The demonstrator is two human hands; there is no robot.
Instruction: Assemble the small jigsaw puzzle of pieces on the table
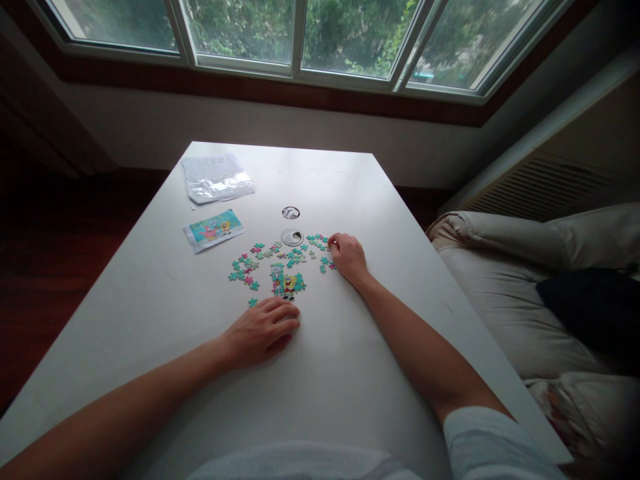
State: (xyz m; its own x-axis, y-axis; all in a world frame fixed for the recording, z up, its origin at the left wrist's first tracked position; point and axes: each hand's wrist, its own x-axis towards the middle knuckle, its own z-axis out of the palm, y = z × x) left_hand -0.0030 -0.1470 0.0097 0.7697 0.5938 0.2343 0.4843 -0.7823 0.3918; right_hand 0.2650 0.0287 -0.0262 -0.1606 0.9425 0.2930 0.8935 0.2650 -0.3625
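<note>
A partly assembled jigsaw puzzle (289, 283), with a yellow cartoon figure on teal, lies in the middle of the white table. My left hand (267, 327) rests on the tabletop just below it, fingers loosely bent and lying side by side, with nothing visible in them. Farther off to the right, my right hand (350, 259) has thumb and fingertips pinched on a small puzzle piece (329, 246), mostly covered by the fingers. Loose jigsaw pieces (245, 267), teal, pink and pale, spread in an arc around the assembled part. One single piece (253, 302) lies near my left hand.
The puzzle's picture card (214, 230) lies at the left of the table (165, 313), with a clear plastic bag and paper (217, 179) behind it. Two round fittings (291, 237) are set in the tabletop. A beige sofa (480, 287) stands to the right; windows (350, 37) are ahead.
</note>
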